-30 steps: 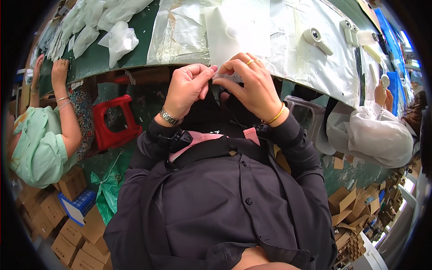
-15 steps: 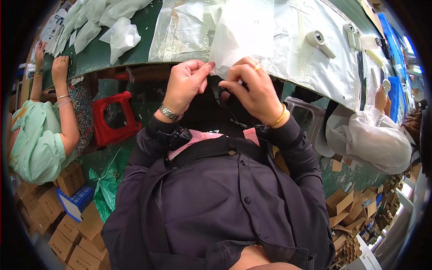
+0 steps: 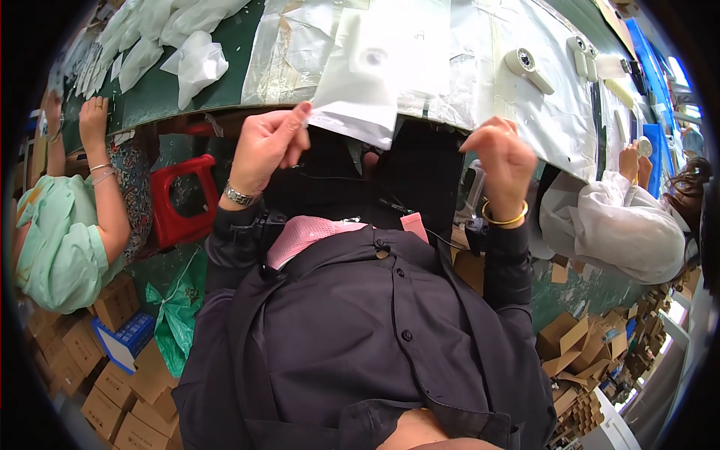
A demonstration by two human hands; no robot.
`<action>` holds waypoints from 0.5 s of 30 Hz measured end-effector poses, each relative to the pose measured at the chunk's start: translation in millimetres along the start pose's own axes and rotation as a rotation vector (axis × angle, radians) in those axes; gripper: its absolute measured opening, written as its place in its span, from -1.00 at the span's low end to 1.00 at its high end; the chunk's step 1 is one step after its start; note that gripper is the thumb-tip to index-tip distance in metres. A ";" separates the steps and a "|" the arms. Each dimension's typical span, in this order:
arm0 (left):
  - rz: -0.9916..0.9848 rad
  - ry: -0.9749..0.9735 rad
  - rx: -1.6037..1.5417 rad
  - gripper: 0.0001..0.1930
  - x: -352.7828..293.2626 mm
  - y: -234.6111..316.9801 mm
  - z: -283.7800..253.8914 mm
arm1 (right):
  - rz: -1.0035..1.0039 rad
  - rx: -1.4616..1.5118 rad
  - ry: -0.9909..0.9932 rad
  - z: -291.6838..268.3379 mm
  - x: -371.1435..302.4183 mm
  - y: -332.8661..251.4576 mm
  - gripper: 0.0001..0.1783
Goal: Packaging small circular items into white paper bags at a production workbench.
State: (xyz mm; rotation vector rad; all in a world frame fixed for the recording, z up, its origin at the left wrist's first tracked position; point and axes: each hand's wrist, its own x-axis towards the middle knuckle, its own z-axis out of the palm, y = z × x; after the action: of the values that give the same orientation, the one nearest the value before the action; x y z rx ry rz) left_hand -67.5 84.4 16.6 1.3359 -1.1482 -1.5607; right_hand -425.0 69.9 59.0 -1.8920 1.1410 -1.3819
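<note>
My left hand [image 3: 270,146] pinches the left corner of a white translucent plastic bag [image 3: 349,101] between thumb and forefinger. The bag's near end hangs over the table edge, and a dark round shape shows faintly through its upper part. To the right of the bag, apart from it, my right hand [image 3: 502,161] is raised with its fingers curled in. Whether it pinches something thin, I cannot make out. On the table beyond it lies a white handheld device with a round head [image 3: 529,69], like a small fan.
Crumpled white bags [image 3: 196,66] lie on the green table at left. Similar white devices [image 3: 581,56] lie at far right. Co-workers sit on both sides, in a green top [image 3: 60,232] and a white top [image 3: 615,225]. A red stool [image 3: 184,199] and cardboard boxes [image 3: 120,386] stand at left.
My right hand has moved away from the bag, to the right. My left hand has shifted left, still on the bag, whose near end now spreads flatter over the table edge.
</note>
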 end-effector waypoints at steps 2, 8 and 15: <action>0.136 0.245 0.103 -0.76 -1.7 -10.0 -9.4 | -0.275 -0.396 -0.156 9.5 -3.2 1.4 -0.93; 0.602 0.695 0.411 -0.70 -2.8 -20.1 -11.0 | -0.274 -0.480 -0.138 47.9 -8.6 3.9 -0.75; 0.955 0.444 0.994 -0.33 2.5 -8.9 0.1 | -0.367 -0.574 -0.169 77.8 3.4 -4.1 -0.50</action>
State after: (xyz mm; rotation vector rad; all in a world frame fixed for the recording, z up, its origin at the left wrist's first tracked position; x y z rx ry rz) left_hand -67.9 84.8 7.4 1.2467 -1.9331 0.0511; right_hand -350.2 64.3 37.7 -2.6800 1.2376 -1.1060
